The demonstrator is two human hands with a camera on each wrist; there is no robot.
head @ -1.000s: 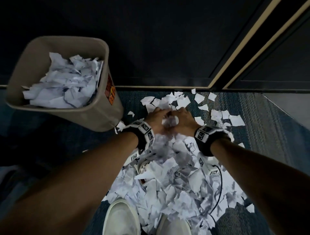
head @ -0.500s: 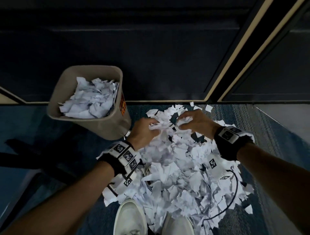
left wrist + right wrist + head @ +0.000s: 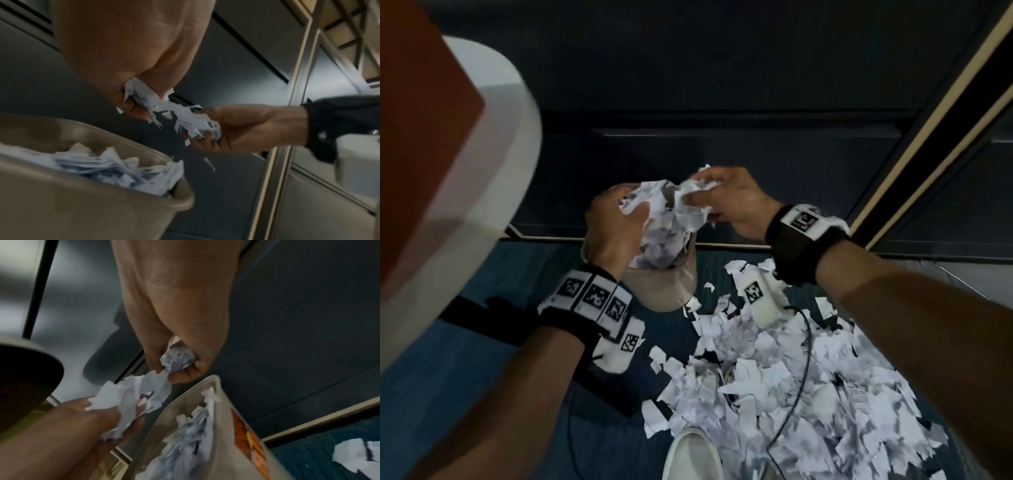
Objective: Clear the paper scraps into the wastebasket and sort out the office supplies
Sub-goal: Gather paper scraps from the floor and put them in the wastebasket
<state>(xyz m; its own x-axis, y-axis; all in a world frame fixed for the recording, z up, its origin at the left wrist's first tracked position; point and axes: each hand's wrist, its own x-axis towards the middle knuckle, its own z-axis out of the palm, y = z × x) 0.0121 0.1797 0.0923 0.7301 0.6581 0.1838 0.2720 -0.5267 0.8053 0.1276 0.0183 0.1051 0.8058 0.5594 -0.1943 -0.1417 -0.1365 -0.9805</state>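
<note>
Both hands are raised over the beige wastebasket [image 3: 671, 287], which is nearly full of white paper scraps [image 3: 661, 246]. My left hand [image 3: 616, 219] grips a bunch of scraps [image 3: 643, 202] above the basket's mouth. My right hand [image 3: 722, 202] grips another crumpled bunch [image 3: 691, 192] just to the right of it. In the left wrist view the left hand [image 3: 131, 97] and the right hand [image 3: 236, 128] each hold torn paper [image 3: 185, 120] above the basket rim [image 3: 115, 139]. The right wrist view shows my right hand [image 3: 179, 356] closed round a wad [image 3: 176, 360] over the basket [image 3: 222, 402].
A large pile of scraps [image 3: 791, 387] covers the blue carpet [image 3: 482, 377] at my feet, with a white shoe [image 3: 691, 455] and a thin black cable [image 3: 801, 387] in it. Dark panelled doors [image 3: 722, 120] stand behind the basket. A blurred white and red-brown object [image 3: 448, 154] fills the upper left.
Both hands have lifted off the floor pile with handfuls of scraps and moved up and left over the wastebasket. My head has risen, so the basket sits lower in the view.
</note>
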